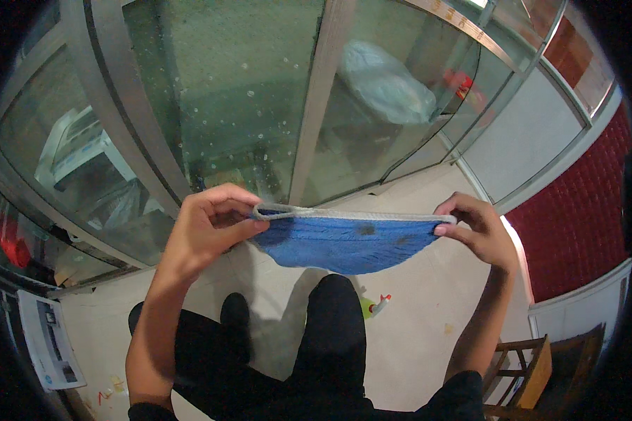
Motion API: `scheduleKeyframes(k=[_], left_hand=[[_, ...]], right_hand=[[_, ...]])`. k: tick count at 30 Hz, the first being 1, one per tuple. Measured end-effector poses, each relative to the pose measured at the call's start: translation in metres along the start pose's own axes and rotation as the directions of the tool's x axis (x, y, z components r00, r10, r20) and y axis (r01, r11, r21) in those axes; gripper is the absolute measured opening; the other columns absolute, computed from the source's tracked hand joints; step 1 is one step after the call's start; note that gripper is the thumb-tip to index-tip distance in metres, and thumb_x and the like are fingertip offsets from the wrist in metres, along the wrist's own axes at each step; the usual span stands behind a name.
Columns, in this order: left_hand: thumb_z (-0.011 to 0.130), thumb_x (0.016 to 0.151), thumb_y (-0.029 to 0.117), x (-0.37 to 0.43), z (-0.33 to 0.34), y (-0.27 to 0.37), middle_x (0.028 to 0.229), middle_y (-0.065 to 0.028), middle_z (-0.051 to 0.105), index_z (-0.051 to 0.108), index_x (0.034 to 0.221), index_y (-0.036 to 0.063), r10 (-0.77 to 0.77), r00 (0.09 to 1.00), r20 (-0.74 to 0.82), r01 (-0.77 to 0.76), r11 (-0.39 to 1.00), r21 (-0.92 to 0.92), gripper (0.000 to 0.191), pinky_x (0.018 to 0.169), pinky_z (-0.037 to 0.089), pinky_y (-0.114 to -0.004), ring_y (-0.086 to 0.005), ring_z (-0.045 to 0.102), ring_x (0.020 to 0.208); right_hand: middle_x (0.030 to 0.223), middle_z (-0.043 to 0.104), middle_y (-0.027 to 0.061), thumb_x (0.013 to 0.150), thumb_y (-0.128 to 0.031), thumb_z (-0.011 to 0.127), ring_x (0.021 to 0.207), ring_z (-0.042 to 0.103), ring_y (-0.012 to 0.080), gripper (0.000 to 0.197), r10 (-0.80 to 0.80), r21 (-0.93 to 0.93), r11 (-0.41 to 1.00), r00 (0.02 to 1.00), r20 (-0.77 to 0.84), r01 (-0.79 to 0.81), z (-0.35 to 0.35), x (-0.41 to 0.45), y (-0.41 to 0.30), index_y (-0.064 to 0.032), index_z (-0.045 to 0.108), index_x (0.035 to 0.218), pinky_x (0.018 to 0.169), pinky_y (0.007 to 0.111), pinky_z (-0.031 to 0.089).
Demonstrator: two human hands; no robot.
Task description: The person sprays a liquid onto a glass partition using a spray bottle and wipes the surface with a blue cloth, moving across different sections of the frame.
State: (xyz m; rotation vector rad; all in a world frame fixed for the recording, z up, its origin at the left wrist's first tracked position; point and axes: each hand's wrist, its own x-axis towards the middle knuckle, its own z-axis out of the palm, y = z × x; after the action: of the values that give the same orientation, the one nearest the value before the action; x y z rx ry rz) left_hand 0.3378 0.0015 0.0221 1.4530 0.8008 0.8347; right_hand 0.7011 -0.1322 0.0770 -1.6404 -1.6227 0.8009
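Note:
A blue cloth [342,244] with a whitish corded edge and dark smudges is stretched between my two hands in front of the glass. My left hand [216,226] pinches its left corner between thumb and fingers, where a loop of the pale cord sticks out. The right corner is gripped by the thumb and fingers of my right hand [474,229]. The cloth's lower edge hangs in a curve above my knees. A spray bottle with a red and white nozzle [382,304] stands on the floor, partly hidden behind my knee.
Metal-framed glass panels [231,105] rise ahead, spotted with marks. Behind them lie a plastic bag [387,84] and a white appliance-like object [87,147]. A wooden chair or stool [534,373] stands at lower right, and a white printed box [50,339] at lower left.

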Motion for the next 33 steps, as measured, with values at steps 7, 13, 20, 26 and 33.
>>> scheduleKeyframes(k=[7,13,20,26,33], left_hand=[[0.073,0.087,0.019,0.019,-0.013,0.018,0.092,-0.0029,0.068,0.062,0.102,0.0085,0.138,0.987,-0.082,-0.149,0.976,-0.156,0.021,0.076,0.049,-0.025,-0.0096,0.062,0.081],[0.063,0.095,0.036,0.025,0.012,-0.043,0.11,-0.0062,0.066,0.061,0.119,0.002,-0.409,0.868,0.283,0.497,0.725,-0.476,0.042,0.091,0.049,-0.034,-0.0142,0.062,0.1],[0.07,0.09,0.014,0.01,0.007,-0.054,0.096,-0.0035,0.069,0.062,0.111,0.0059,-0.357,0.934,0.005,0.356,0.932,-0.075,0.023,0.054,0.04,-0.02,-0.0091,0.062,0.075],[0.071,0.085,0.0,0.013,0.008,-0.054,0.098,-0.0118,0.069,0.048,0.124,0.004,-0.221,0.975,-0.025,0.21,0.953,-0.217,0.046,0.07,0.052,-0.027,-0.0158,0.065,0.089],[0.076,0.078,-0.003,0.02,-0.01,-0.038,0.1,-0.0062,0.069,0.063,0.116,0.0015,-0.132,0.979,0.156,0.107,0.982,0.157,0.04,0.081,0.051,-0.025,-0.0139,0.065,0.091]], right_hand=[[0.092,0.065,0.0019,0.081,-0.022,0.076,0.084,0.058,0.0122,0.028,-0.053,0.391,0.915,0.99,-0.127,0.099,-0.025,0.008,-0.004,-0.004,0.064,0.1,0.077,0.027,0.046],[0.123,0.061,0.0155,0.082,-0.05,0.074,0.11,0.059,0.0238,0.073,0.308,0.573,0.761,0.947,0.093,-0.304,0.064,0.025,0.062,0.005,0.056,0.126,0.101,0.04,0.043],[0.09,0.07,0.006,0.09,-0.026,0.072,0.077,0.065,0.0133,0.03,0.426,0.588,0.72,0.904,0.044,-0.368,0.099,0.008,0.101,0.0013,0.066,0.102,0.071,0.029,0.052],[0.081,0.067,0.0029,0.089,-0.02,0.072,0.069,0.061,0.0095,0.028,0.388,0.602,0.778,0.892,-0.232,-0.181,0.086,-0.001,0.078,-0.0035,0.061,0.109,0.059,0.024,0.046],[0.099,0.068,0.007,0.078,-0.013,0.08,0.091,0.061,0.0145,0.048,0.1,0.242,0.967,0.992,-0.072,-0.08,0.055,0.004,0.059,-0.0089,0.064,0.123,0.081,0.029,0.049]])
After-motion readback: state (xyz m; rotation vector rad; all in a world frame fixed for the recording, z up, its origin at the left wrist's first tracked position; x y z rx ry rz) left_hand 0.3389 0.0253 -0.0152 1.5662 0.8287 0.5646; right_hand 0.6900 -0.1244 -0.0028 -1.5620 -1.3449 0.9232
